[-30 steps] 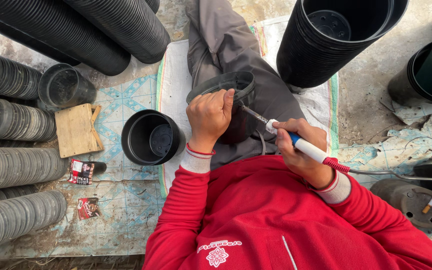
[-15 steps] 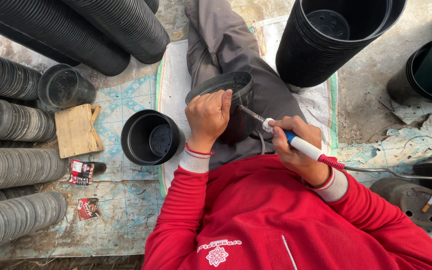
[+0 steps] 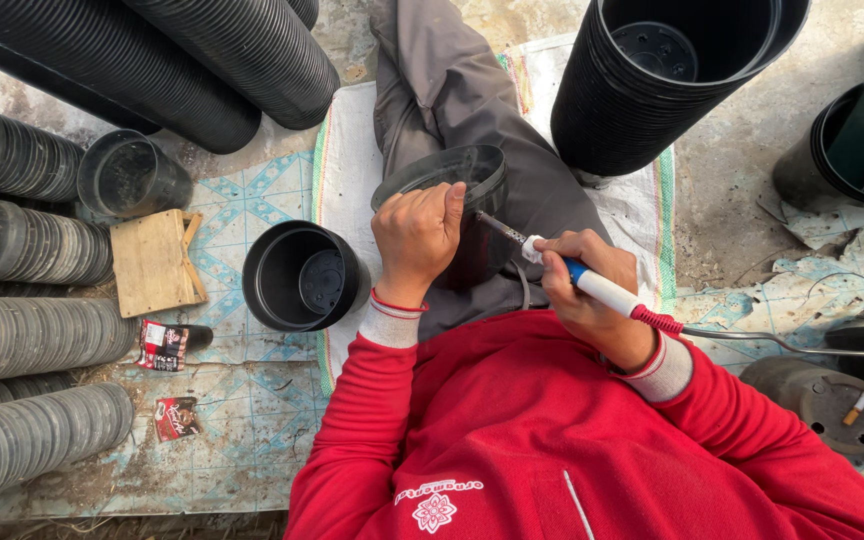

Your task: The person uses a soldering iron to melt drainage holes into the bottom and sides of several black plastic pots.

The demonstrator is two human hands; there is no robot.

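Black plastic pot on the lap, hot iron at its wall.

From the head view I see my left hand (image 3: 417, 235) with fingers clamped on the black pot (image 3: 452, 180), lying tilted on my thigh; my right hand (image 3: 587, 290) is wrapped round the soldering iron (image 3: 577, 278), tip touching the pot. A slip could burn the nearby thumb.

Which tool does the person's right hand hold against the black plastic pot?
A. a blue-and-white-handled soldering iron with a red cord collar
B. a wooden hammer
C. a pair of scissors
A: the right hand grips the blue-and-white-handled soldering iron, tip at the black plastic pot held by the left hand.
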